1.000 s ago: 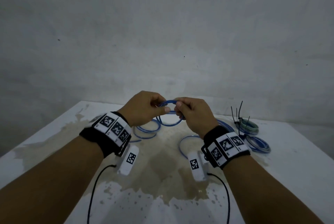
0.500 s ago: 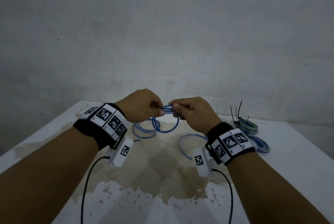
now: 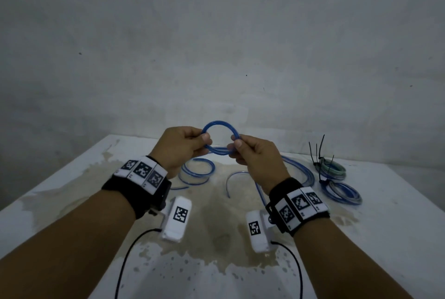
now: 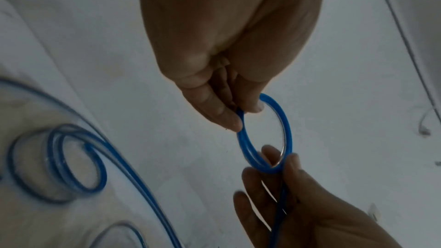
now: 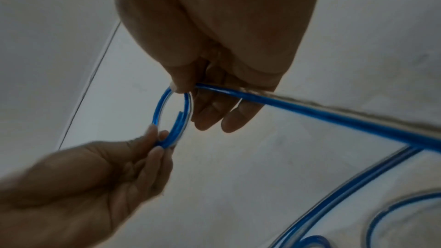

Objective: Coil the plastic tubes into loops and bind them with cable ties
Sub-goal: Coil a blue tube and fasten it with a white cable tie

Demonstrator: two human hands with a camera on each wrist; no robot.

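Note:
A small loop of blue plastic tube (image 3: 220,125) is held up above the white table (image 3: 72,178). My left hand (image 3: 204,142) pinches the loop's left side (image 4: 241,120) between thumb and forefinger. My right hand (image 3: 234,145) pinches its right side (image 5: 183,90), and the tube's free length (image 5: 310,112) runs from there down to the table. More of the blue tube (image 3: 197,171) lies in loose curls on the table under the hands.
Two tied coils lie at the right of the table, a greenish one (image 3: 333,168) and a blue one (image 3: 342,192), with black cable ties (image 3: 317,151) sticking up beside them. A brown stain (image 3: 216,214) covers the table's middle. A grey wall stands behind.
Both hands have risen and moved slightly apart, and the blue loop between them now stands upright and round instead of hanging low by the table.

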